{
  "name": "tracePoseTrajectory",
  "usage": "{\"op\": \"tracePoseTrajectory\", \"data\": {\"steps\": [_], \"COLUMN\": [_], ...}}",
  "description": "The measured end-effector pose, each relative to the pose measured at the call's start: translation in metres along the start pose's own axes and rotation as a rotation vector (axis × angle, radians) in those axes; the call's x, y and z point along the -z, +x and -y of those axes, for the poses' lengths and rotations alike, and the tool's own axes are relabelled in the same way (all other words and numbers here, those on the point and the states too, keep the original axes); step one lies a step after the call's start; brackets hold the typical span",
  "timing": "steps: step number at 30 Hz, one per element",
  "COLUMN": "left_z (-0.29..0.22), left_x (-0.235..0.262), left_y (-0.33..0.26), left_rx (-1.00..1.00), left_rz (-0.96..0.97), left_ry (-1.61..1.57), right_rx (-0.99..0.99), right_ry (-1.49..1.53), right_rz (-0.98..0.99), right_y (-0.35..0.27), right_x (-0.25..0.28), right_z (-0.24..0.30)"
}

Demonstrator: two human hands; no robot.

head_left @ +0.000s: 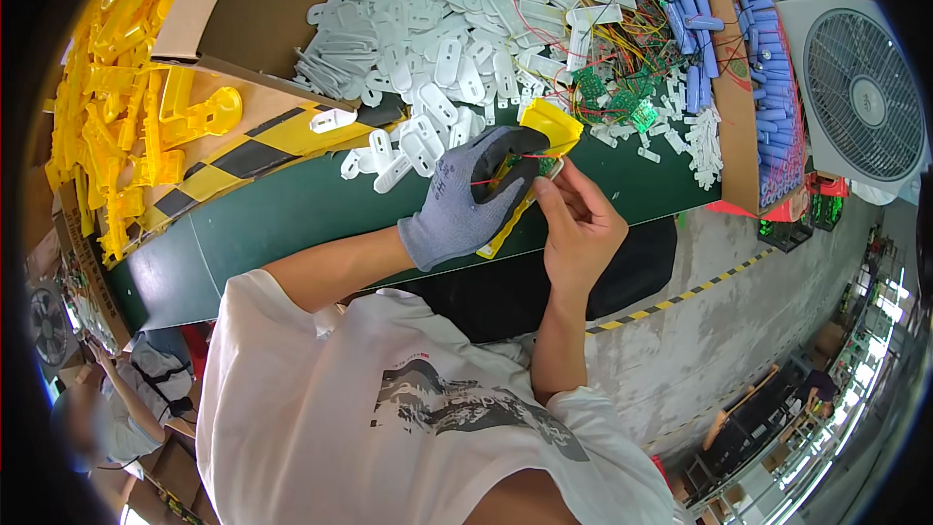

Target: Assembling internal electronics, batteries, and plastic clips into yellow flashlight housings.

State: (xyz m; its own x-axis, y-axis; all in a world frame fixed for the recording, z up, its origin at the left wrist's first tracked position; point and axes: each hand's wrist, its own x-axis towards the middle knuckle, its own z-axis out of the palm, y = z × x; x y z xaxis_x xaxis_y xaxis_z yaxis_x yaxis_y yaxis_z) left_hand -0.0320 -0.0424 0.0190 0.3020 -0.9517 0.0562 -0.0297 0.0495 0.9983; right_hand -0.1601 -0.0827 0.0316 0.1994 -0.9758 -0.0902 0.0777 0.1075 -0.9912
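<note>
- Here, one yellow casing (552,124): in my grasp above the green bench (661,173), near its front edge; long axis slanting, far end away from me and to the right, near end toward me and to the left.
- One small green circuit board (546,166), with red wire (535,157): at the casing's middle, on its right side; whether seated or merely against it, I cannot tell.
- My left hand (457,196), gloved, grey with dark fingers: curled around the casing from the left.
- My right hand (586,233), bare: right of the casing and nearer the board, thumb and fingers pinched at its edge.
- Beyond the casing: heaped white plastic parts (418,29); to their right, loose circuit boards (637,115) and blue-violet cells (698,15).
- Far left, well apart: piled yellow casings (136,136).
</note>
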Motion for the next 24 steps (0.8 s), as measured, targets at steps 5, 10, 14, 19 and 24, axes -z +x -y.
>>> {"op": "tracePoseTrajectory", "data": {"steps": [5, 10, 14, 19, 24], "left_z": [-0.003, -0.005, 0.0, -0.002, 0.004], "left_x": [0.002, 0.0, -0.003, -0.004, -0.005], "left_y": [0.001, 0.003, 0.003, 0.003, 0.002], "left_rx": [0.029, -0.026, -0.083, -0.081, -0.116], "left_rz": [0.01, 0.021, 0.01, 0.024, 0.021], "left_ry": [0.021, 0.148, 0.159, 0.186, 0.179], "right_rx": [0.13, 0.186, 0.359, 0.22, 0.118], "right_ry": [-0.2, -0.351, -0.524, -0.41, -0.23], "right_rz": [0.022, 0.04, 0.092, 0.065, -0.007], "right_y": [-0.006, -0.007, -0.004, -0.005, -0.007], "right_x": [-0.002, 0.003, 0.006, 0.005, 0.001], "right_z": [-0.003, -0.002, 0.003, -0.001, -0.008]}}
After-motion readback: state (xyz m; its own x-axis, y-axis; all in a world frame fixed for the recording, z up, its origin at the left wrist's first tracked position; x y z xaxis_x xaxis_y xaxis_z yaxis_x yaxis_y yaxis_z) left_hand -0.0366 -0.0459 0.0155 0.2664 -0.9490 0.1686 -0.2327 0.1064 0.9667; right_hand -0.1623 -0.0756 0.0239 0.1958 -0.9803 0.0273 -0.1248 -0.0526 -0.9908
